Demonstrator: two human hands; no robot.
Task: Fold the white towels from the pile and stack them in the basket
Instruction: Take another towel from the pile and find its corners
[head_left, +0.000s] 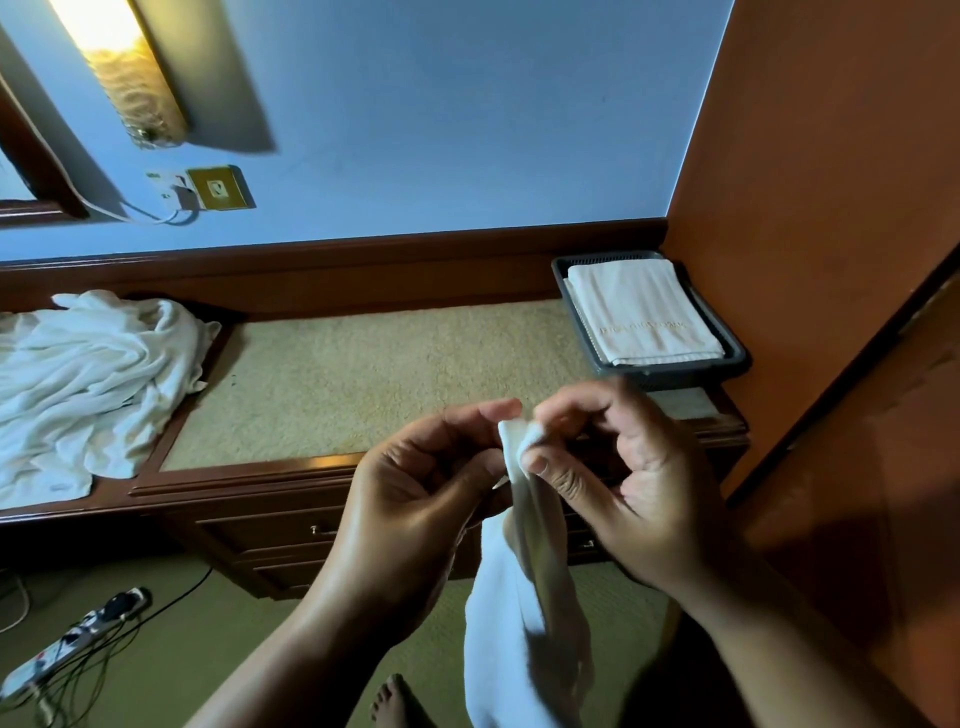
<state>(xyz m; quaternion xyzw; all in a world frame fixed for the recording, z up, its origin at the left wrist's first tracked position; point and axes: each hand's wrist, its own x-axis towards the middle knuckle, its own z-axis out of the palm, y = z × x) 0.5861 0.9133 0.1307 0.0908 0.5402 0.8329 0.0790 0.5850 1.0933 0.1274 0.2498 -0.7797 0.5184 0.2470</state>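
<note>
This is a small room with a green floor (208, 649), a long wooden desk (249, 480) and a blue wall (441, 130).

Down low, closest of all, a bare foot (395, 701) stands on the floor. A white power strip (78, 639) with dark wires lies on the floor to the left.

Just above the foot, a person holds up one white towel (519, 623). It hangs straight down in a long, loose shape, in front of the desk and not touching it. The left hand (415, 499) pinches the top corner of the towel between the thumb and the first finger, and its other fingers are curled in. The right hand (623, 478) pinches the same top corner from the other side, with its thumb and fingertips bent around the cloth. The two hands are right beside each other.

Behind the hands is the desk. It has drawers (291, 535) with small knobs and a tan, fuzzy top.

On the left end of the desk sits the pile of white towels (88, 379), all crumpled.

On the far right end sits a dark gray basket (675, 375). A folded white towel (641, 312) lies flat in it, on top of others.

The right wall (831, 156) is orange.

High on the blue wall there is a gold socket (218, 188) with a white cord, and a glowing lamp (124, 67).
</note>
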